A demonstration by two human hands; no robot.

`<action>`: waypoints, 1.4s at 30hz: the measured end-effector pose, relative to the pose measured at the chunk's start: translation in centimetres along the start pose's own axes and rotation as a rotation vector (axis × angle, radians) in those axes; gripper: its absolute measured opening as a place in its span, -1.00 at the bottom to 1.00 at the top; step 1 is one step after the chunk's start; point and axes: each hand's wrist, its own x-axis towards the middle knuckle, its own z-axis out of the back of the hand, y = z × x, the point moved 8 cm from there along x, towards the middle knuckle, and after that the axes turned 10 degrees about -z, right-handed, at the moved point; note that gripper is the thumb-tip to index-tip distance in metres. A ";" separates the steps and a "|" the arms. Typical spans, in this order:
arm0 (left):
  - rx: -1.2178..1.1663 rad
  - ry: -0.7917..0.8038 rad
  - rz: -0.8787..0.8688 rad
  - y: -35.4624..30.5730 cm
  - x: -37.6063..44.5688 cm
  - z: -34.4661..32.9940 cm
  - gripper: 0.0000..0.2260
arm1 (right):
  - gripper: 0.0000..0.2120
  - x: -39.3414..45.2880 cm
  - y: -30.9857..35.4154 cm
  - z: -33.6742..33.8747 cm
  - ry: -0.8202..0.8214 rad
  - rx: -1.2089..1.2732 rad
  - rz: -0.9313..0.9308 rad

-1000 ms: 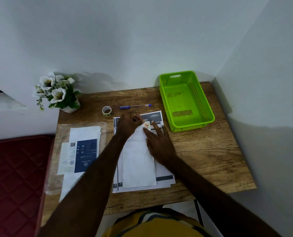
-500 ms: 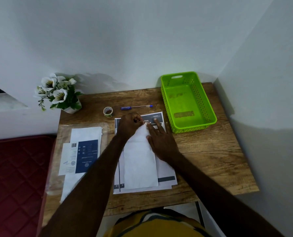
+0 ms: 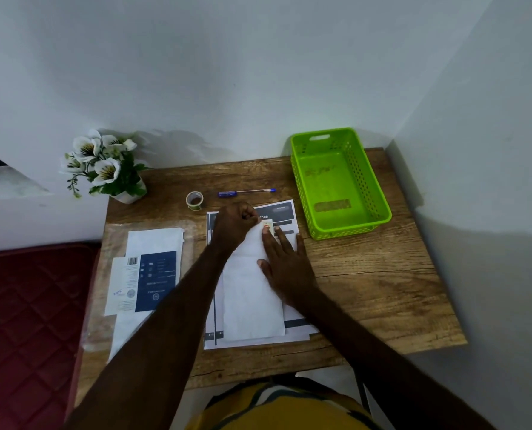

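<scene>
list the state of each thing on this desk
white folded paper: flat on the printed sheet, top end pinched
left hand: curled, pinching the paper's top end
right hand: fingers straight, pressing the paper down
printed sheet: flat, partly covered
green basket: upright, mouth up
pen: lying flat
tape roll: lying flat, hole up
flower pot: upright

Left hand (image 3: 235, 226) curled, pinches the top end of the folded white paper (image 3: 249, 299). Right hand (image 3: 286, 265) lies flat and presses its right edge. Paper lies on printed sheet (image 3: 278, 211) on bench (image 3: 367, 274). Pen (image 3: 246, 192) and tape roll (image 3: 194, 200) just behind, green basket (image 3: 379, 193) to the right, flower pot (image 3: 103, 169) at back-left corner.
</scene>
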 end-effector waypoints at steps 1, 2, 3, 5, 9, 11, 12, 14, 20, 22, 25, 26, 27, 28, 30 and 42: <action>0.024 0.012 0.006 -0.2 0.0 0.0 -0.94 | -0.37 -0.1 -0.1 -0.3 0.013 0.009 -0.009; 0.064 0.014 0.010 -0.4 0.0 0.3 -0.98 | -0.37 0.0 -0.3 -0.5 0.019 0.019 -0.015; 0.127 -0.014 0.014 -0.4 0.0 0.8 -0.97 | -0.37 0.0 -0.4 -0.4 0.019 0.025 -0.014; 0.270 -0.108 0.020 -0.3 -0.6 2.8 -0.89 | -0.36 0.0 -0.4 -0.1 0.012 0.037 -0.002; 0.369 -0.121 0.015 1.5 -2.2 5.4 -0.85 | -0.36 -0.7 -0.2 0.1 -0.017 0.072 0.006; 0.316 -0.061 0.036 2.3 -2.7 5.3 -0.84 | -0.37 -1.0 -0.3 -0.1 -0.027 0.082 0.003; 0.283 -0.038 0.038 2.4 -2.7 5.2 -0.84 | -0.37 -1.1 -0.3 -0.2 -0.029 0.083 -0.001; 0.242 -0.013 0.043 2.2 -2.8 4.9 -0.86 | -0.37 -1.2 -0.3 -0.2 -0.031 0.076 -0.001; 0.197 0.060 0.113 2.1 -2.3 4.2 -0.80 | -0.37 -1.0 -0.2 -0.5 -0.003 0.046 -0.010; 0.157 0.074 0.145 2.5 -2.3 4.2 -0.79 | -0.37 -1.0 -0.3 -0.6 0.007 0.045 -0.013; 0.051 0.073 0.161 2.3 -2.3 4.5 -0.85 | -0.38 -1.0 -0.3 -0.5 0.016 0.052 -0.006; 0.014 0.069 0.166 2.2 -2.4 4.7 -0.88 | -0.38 -1.0 -0.2 -0.4 0.017 0.067 -0.004; -0.034 0.057 0.181 2.1 -2.6 4.8 -0.90 | -0.38 -1.1 -0.3 -0.2 0.011 0.102 -0.014; -0.091 0.043 0.200 2.1 -2.8 5.0 -0.91 | -0.37 -1.1 -0.5 0.0 -0.002 0.163 -0.039; -0.198 0.015 0.213 1.9 -3.1 5.4 -0.90 | -0.36 -1.4 -1.2 1.2 -0.057 0.329 -0.118; -0.640 -0.022 0.406 0.7 -4.0 5.9 -0.81 | -0.77 -6.0 -4.4 1.3 0.256 1.090 -0.640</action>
